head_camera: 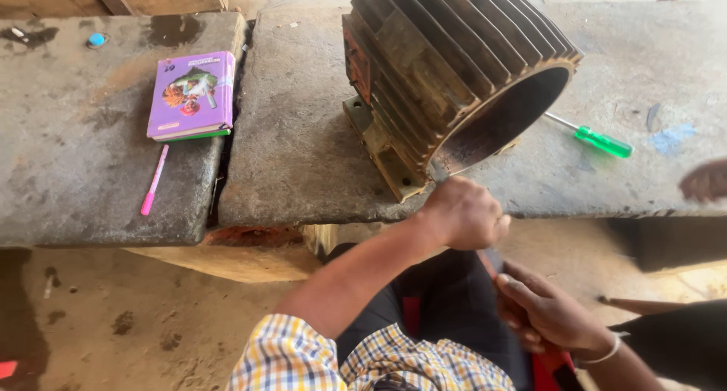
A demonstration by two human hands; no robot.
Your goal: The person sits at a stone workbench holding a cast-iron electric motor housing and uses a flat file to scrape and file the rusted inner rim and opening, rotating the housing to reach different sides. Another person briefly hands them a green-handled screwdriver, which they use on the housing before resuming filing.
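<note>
Head view: left hand [463, 213] fisted around a thin metal tool [440, 170] at the finned motor housing [447, 65] rim; right hand [541, 308] loosely curled, low beside lap, grip unclear.

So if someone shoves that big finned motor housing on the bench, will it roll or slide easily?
Probably not. The finned motor housing looks like thick cast metal, so likely heavy. It appears to sit on flat mounting feet on the rough stone bench, which should resist rolling. The left hand works at its open rim, which may steady it further.
</note>
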